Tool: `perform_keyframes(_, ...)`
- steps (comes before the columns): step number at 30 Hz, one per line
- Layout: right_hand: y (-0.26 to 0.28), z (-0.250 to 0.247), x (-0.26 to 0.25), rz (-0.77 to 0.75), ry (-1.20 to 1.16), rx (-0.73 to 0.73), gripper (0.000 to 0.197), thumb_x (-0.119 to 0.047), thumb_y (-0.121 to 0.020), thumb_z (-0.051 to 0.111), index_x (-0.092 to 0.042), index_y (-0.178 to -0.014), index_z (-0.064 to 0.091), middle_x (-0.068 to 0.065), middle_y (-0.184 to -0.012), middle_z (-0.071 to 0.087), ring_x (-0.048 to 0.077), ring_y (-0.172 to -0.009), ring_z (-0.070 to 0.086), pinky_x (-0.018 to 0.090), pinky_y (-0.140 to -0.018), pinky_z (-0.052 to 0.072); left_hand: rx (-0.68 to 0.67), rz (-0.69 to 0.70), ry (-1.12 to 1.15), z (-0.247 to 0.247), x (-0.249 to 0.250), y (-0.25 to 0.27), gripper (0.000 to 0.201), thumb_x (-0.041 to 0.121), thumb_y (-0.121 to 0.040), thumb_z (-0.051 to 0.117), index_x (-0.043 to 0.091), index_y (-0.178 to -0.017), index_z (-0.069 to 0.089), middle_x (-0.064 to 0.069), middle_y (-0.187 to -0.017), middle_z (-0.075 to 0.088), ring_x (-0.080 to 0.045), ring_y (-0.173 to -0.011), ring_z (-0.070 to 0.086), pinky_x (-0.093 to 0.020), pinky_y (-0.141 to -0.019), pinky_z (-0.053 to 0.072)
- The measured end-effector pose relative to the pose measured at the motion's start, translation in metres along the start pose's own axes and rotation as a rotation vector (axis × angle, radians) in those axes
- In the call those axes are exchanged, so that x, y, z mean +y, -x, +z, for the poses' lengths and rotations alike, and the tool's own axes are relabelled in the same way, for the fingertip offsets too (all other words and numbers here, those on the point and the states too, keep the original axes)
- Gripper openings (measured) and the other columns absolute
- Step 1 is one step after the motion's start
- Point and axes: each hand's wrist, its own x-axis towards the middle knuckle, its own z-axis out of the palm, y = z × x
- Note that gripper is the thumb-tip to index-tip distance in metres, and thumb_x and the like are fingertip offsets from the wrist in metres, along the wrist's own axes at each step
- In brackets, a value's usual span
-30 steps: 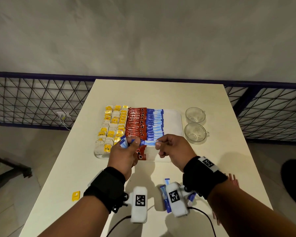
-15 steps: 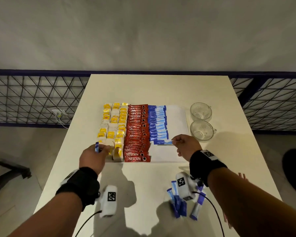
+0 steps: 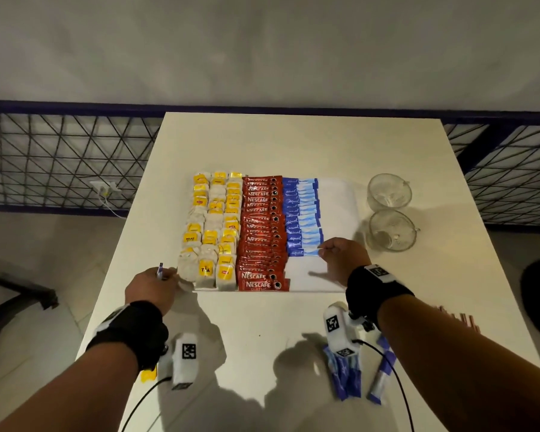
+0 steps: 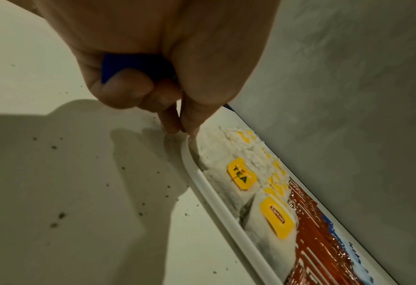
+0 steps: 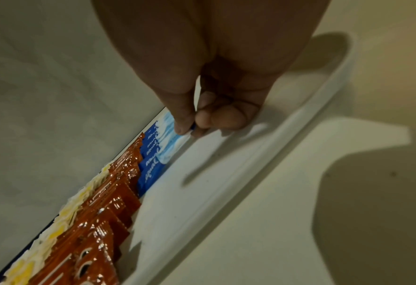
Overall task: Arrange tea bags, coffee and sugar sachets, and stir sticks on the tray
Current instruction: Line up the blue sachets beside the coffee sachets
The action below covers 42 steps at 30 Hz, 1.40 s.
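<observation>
Pinching the nearest blue sugar sachet point(image 3: 303, 251) on the tray point(image 3: 331, 275), the right hand point(image 3: 340, 260) is working while the left hand point(image 3: 152, 288) is gripping spare blue sachets point(image 3: 160, 271) at the tray's near-left corner.

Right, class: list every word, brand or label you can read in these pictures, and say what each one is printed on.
"NESCAFE", with "CLASSIC" beneath: red foil coffee sachets.
"equal": blue paper sugar sachets.
"TEA": yellow tag on a white tea bag.
"Lipton": the neighbouring yellow tea bag tag.
"RELAX": another yellow tag.
Square black-and-white codes on the white wrist cameras carry no words.
Other tags: too small.
</observation>
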Motion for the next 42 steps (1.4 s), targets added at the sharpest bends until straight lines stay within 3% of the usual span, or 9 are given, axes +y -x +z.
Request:
perform_keyframes(4,-0.004,0.001,0.001,-0.003,0.109,0.022,0.009,-0.035,-0.084,0.067,-0.031,-0.081,0.06,-0.006,-0.096,0.069,0.015,-0.094,0.063,0.02,-0.079,0.043,0.01,-0.015,0.026,0.003,0.0,0.0,0.023,0.022,-0.091,0.062,0.014,-0.11,0.072,-0.013,-0.117,0.067,-0.035,-0.108,0.06,-0.035,-0.093,0.044)
perform_keyframes(12,-0.003,0.003,-0.003,0.068,-0.074,0.105,0.011,-0.028,-0.081,0.072,-0.024,-0.08,0.062,-0.008,-0.078,0.063,0.012,-0.077,0.058,0.019,-0.068,0.036,0.01,-0.047,0.049,0.003,-0.001,0.001,0.023,0.025,-0.091,0.062,0.013,-0.108,0.072,-0.013,-0.113,0.068,-0.035,-0.104,0.059,-0.036,-0.09,0.045)
perform_keyframes(20,-0.009,0.005,-0.004,0.101,-0.058,0.117,0.013,-0.03,-0.081,0.073,-0.023,-0.084,0.062,-0.001,-0.088,0.069,0.015,-0.077,0.058,0.02,-0.069,0.037,0.017,-0.053,0.058,0.004,-0.001,0.003,0.023,0.027,-0.092,0.061,0.011,-0.105,0.071,-0.014,-0.109,0.068,-0.036,-0.101,0.059,-0.036,-0.089,0.045)
perform_keyframes(26,0.001,0.001,-0.008,0.096,-0.085,0.18,0.026,-0.038,-0.082,0.07,-0.017,-0.089,0.057,0.002,-0.092,0.066,0.021,-0.084,0.058,0.023,-0.065,0.039,0.147,-0.051,0.224,-0.008,0.01,0.027,0.016,0.03,-0.088,0.058,0.014,-0.087,0.062,-0.013,-0.088,0.064,-0.034,-0.079,0.056,-0.037,-0.075,0.045)
perform_keyframes(28,0.008,0.0,-0.011,0.028,-0.106,0.226,0.028,-0.046,-0.084,0.066,-0.02,-0.087,0.056,0.001,-0.092,0.065,0.023,-0.088,0.06,0.026,-0.073,0.044,0.056,-0.037,0.636,-0.01,0.026,0.049,0.007,0.022,-0.089,0.051,0.017,-0.086,0.054,-0.01,-0.084,0.057,-0.027,-0.066,0.05,-0.034,-0.063,0.042)
perform_keyframes(31,0.031,-0.004,-0.033,-0.081,-0.143,0.16,0.024,-0.049,-0.088,0.058,-0.027,-0.097,0.057,-0.008,-0.091,0.062,0.015,-0.084,0.059,0.026,-0.077,0.046,-0.285,0.023,1.012,-0.005,0.059,0.088,0.016,0.002,-0.098,0.04,0.011,-0.098,0.054,-0.009,-0.08,0.06,-0.019,-0.058,0.047,-0.03,-0.053,0.042)
perform_keyframes(35,0.072,-0.007,-0.072,-0.292,-0.341,-0.189,0.013,-0.037,-0.093,0.058,-0.025,-0.094,0.063,-0.016,-0.078,0.062,-0.004,-0.066,0.055,0.015,-0.064,0.04,-0.533,0.149,1.051,0.006,0.092,0.124,0.019,0.002,-0.1,0.041,0.009,-0.107,0.057,-0.01,-0.086,0.073,-0.022,-0.062,0.065,-0.034,-0.055,0.057)
perform_keyframes(39,0.098,-0.016,-0.081,-0.321,-0.528,-0.363,0.008,-0.028,-0.09,0.064,-0.021,-0.091,0.066,-0.01,-0.071,0.064,-0.003,-0.056,0.058,0.011,-0.054,0.042,-0.614,0.316,0.943,0.015,0.104,0.143,0.018,0.012,-0.101,0.045,0.008,-0.115,0.055,-0.01,-0.083,0.067,-0.02,-0.056,0.06,-0.024,-0.043,0.039)
perform_keyframes(42,0.105,-0.025,-0.081,-0.303,-0.725,-0.35,0.011,-0.016,-0.089,0.067,-0.008,-0.082,0.061,-0.002,-0.065,0.06,0.008,-0.047,0.054,0.019,-0.051,0.043,-0.654,0.357,0.87,0.018,0.108,0.15,0.016,0.023,-0.098,0.051,0.011,-0.105,0.057,-0.009,-0.081,0.067,-0.018,-0.052,0.053,-0.02,-0.044,0.03)
